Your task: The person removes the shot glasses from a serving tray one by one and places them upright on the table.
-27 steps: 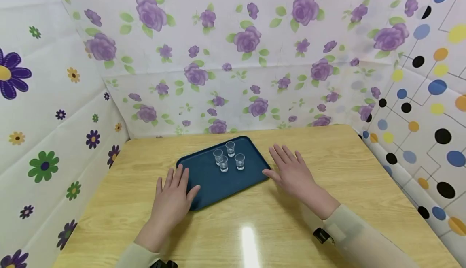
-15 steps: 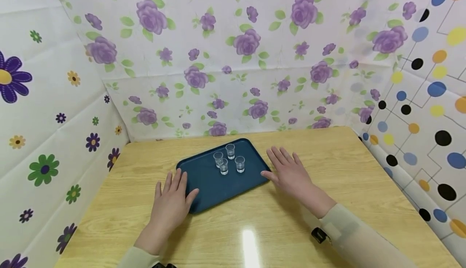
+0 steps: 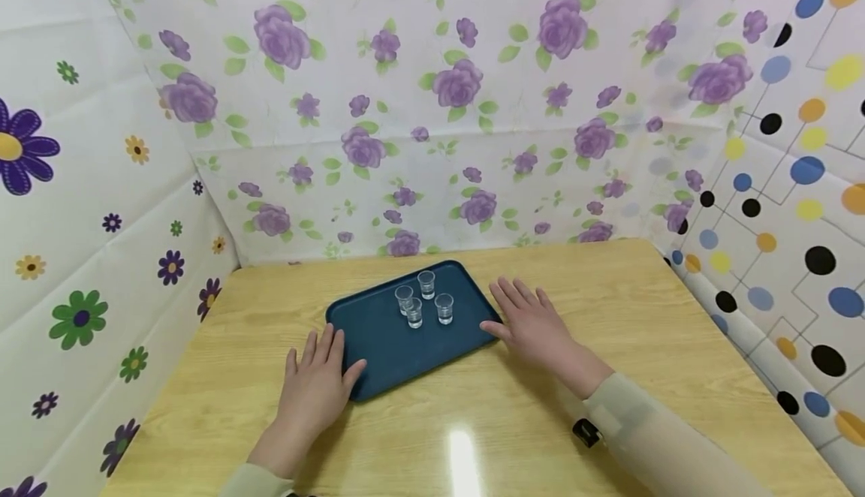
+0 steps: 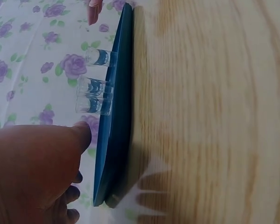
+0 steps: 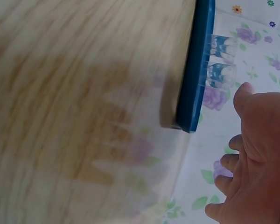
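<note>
A dark blue tray (image 3: 405, 362) lies at a slant on the table, bearing several small clear shot glasses (image 3: 444, 309) grouped toward its back right half. My left hand (image 3: 314, 388) is at the tray's left end, fingers extended and thumb over its front left corner. On the opposite side, my right hand (image 3: 537, 332) has its fingers spread, the thumb pointing at the front right corner. From the left wrist view, the left thumb (image 4: 81, 135) shows above the tray's edge. The right wrist view has the right thumb (image 5: 244, 95) raised beside the tray, level with the glasses.
The wooden table (image 3: 608, 279) reaches a flowered cloth wall (image 3: 419, 174) at the back. Other patterned cloths, one with daisies (image 3: 81, 320) and one with dots (image 3: 807, 170), stand at the left and right. Light glares off the table's front (image 3: 462, 456).
Both hands have shifted slightly closer to the tray, the right one leftward and the left one a little lower. The glasses keep their places on the tray. The head view has tilted slightly.
</note>
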Demonstrator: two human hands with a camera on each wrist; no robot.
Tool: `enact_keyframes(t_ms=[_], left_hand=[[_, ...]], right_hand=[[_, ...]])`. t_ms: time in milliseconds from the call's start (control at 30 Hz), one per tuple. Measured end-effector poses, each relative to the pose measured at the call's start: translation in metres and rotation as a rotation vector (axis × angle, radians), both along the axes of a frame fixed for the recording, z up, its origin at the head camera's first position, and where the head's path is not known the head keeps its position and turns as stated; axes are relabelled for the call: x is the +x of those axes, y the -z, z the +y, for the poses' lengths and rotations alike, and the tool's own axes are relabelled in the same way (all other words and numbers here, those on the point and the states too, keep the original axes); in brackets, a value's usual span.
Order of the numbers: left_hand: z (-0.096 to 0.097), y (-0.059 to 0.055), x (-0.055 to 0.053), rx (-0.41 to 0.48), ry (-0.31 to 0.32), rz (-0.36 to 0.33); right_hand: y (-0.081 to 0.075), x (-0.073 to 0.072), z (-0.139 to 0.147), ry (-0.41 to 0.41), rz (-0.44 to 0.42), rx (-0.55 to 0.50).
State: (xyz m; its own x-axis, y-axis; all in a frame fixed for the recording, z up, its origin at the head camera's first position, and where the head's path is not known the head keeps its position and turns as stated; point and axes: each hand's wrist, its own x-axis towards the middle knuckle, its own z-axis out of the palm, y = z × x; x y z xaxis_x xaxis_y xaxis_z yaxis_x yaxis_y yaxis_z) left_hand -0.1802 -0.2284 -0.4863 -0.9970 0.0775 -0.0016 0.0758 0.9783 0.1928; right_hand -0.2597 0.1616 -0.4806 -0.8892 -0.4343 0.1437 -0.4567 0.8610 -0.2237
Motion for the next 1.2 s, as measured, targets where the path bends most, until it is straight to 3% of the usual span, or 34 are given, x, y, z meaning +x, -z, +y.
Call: enact_keyframes(t_ms=[100, 367, 567, 1200], left_hand=[[0.000, 0.002, 0.000, -0.003, -0.005, -0.018], [-0.001, 0.005, -0.004, -0.008, -0.006, -0.021], [-0.001, 0.007, -0.002, -0.008, -0.016, -0.044], [0.003, 0.006, 0.000, -0.007, -0.039, -0.080]], right_hand=[[0.008, -0.004, 0.000, -0.009, -0.018, 0.007], [0.006, -0.008, -0.003, -0.008, -0.041, 0.021], [0.015, -0.015, -0.007, -0.022, -0.100, 0.041], [0.027, -0.022, -0.008, -0.061, -0.159, 0.080]])
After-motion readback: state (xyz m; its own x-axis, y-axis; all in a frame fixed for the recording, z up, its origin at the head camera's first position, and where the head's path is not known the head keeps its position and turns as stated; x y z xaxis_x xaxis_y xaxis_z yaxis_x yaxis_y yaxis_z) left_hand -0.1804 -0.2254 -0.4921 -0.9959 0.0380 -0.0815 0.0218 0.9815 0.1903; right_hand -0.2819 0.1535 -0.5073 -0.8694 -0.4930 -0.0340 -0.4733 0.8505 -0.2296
